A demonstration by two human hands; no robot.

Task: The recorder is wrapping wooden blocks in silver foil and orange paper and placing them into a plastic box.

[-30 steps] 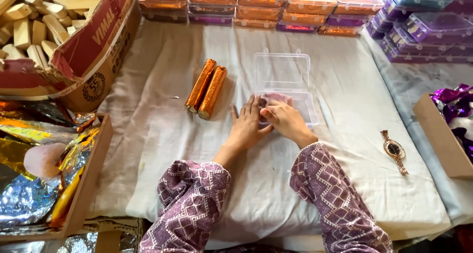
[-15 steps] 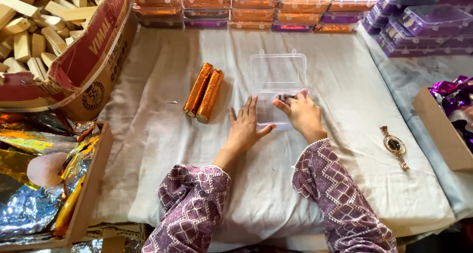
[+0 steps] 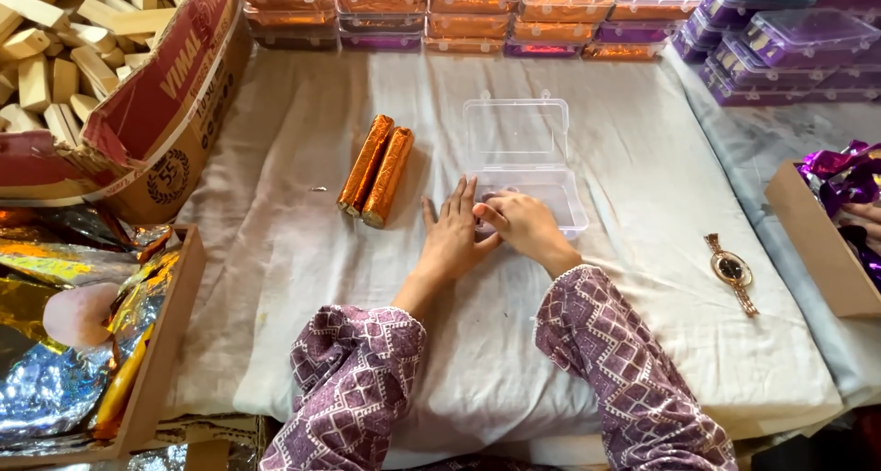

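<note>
An open clear box (image 3: 523,163) lies at 12 o'clock, apparently unfilled. The left hand (image 3: 454,237) is spread flat; the right hand (image 3: 523,225), fingers curled, rests at its rim. Two orange-wrapped bars (image 3: 376,170) wait at 10 o'clock, unpacked.

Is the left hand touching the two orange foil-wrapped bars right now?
Apart. The head view shows white cloth between the left hand and the orange foil-wrapped bars.

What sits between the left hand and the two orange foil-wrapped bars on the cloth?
Nothing visible. The left hand lies flat beside the clear plastic box, and only bare white cloth lies between it and the two orange foil-wrapped bars. The right hand is at the box's near edge.
</note>
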